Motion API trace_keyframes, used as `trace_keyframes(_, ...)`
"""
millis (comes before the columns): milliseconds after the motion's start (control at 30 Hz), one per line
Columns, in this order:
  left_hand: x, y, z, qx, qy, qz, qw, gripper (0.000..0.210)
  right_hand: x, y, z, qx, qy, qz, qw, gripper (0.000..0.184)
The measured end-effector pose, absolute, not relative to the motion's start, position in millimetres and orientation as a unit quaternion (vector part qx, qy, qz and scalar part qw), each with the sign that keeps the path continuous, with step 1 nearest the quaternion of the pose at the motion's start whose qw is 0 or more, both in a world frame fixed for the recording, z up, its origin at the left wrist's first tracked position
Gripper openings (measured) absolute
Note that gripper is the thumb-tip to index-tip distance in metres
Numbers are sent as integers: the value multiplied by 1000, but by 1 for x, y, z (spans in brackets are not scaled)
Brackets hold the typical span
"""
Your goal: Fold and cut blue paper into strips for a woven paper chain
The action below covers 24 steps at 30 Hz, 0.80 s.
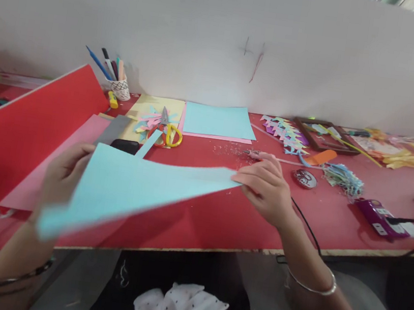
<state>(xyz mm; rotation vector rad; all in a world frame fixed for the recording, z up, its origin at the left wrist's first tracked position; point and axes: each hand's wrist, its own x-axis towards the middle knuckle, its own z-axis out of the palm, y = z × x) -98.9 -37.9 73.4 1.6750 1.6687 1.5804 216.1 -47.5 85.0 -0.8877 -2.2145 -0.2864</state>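
A light blue sheet of paper [129, 185] is held up above the red table, bent and slightly blurred along its lower left edge. My left hand [68, 169] grips its left side, with some fingers hidden behind the sheet. At the narrow right end, my right hand [266, 186] pinches the paper between thumb and fingers. Just beyond the sheet, a light blue paper strip [149, 143] leans over scissors [171, 134] with red and yellow handles. A black object [125, 145] is partly covered by the sheet.
Blue paper [217, 119] lies on pink sheets against the wall. A pen cup [119, 88] and a tilted red board [37, 126] stand left. To the right are a folded paper chain [285, 132], a brown tray [327, 136], a paper tassel [343, 179] and a purple power strip [380, 219].
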Motion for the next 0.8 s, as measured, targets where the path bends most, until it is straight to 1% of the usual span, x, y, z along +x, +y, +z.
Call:
trace_keyframes(133, -91, -31, 71, 515, 514, 658, 196, 12, 210, -22, 46, -402, -841, -115, 344, 27)
trace_keyframes(200, -86, -28, 72, 540, 482, 662, 195, 13, 210, -7, 26, -426, -843, -68, 322, 29)
trace_keyframes(267, -78, -27, 71, 624, 490, 578, 190, 12, 210, 8, 11, -411, -864, 36, 289, 31)
trace_keyframes(333, -66, -27, 68, 739, 478, 436, 185, 12, 209, 18, 3, -401, -868, 123, 265, 31)
trace_keyframes(400, -49, -27, 60, 839, 429, 289, 169, 19, 205, 25, 0, -400, -866, 160, 253, 29)
trace_keyframes(500, -21, -23, 43, 909, 376, 115, 136, 34, 199, 29, -1, -403, -864, 170, 249, 22)
trace_keyframes(567, -6, -19, 31, 915, 383, 40, 117, 50, 198, 30, -2, -413, -859, 175, 248, 20)
trace_keyframes(633, 3, -15, 23, 909, 398, -16, 123, 62, 200, 33, -2, -430, -851, 174, 247, 25)
trace_keyframes(733, 7, -11, 17, 897, 413, -59, 144, 69, 204, 38, 0, -463, -836, 164, 244, 32)
trace_keyframes(800, 5, -12, 15, 895, 417, -63, 149, 69, 203, 40, 2, -482, -829, 154, 237, 26)
